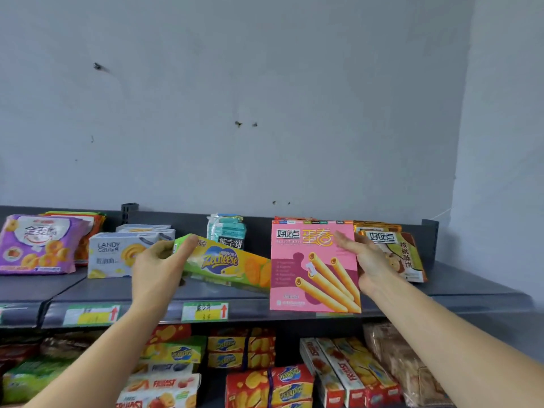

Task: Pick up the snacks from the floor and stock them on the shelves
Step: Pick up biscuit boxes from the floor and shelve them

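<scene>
The person stands facing a dark grey metal top shelf (471, 290) set against a pale grey wall (235, 98). The left hand (156, 266) has its grip closed round the left end of a long green and yellow cardboard biscuit box (226, 262), thumb on top and fingers underneath. The box is held tilted low over the shelf, with its right end lower and reaching the left edge of a flat pink cardboard egg-roll box (312, 269).

The pink box stands upright at the front of the shelf, and its lower edge covers the front rail. The right hand (365, 257) rests against the box's right side. Its grip is loose, with straight fingers laid across the upper right of the face.

Just behind that hand leans a brown and orange snack pack (403, 254). Further left on the same shelf are a teal wrapped packet (226, 231), a white cookie box (114, 254) and a purple biscuit bag (38, 245). Green and yellow price labels (204, 311) sit on the front rail. Below it, the lower shelf holds stacked red, yellow and green snack boxes (241, 348).
</scene>
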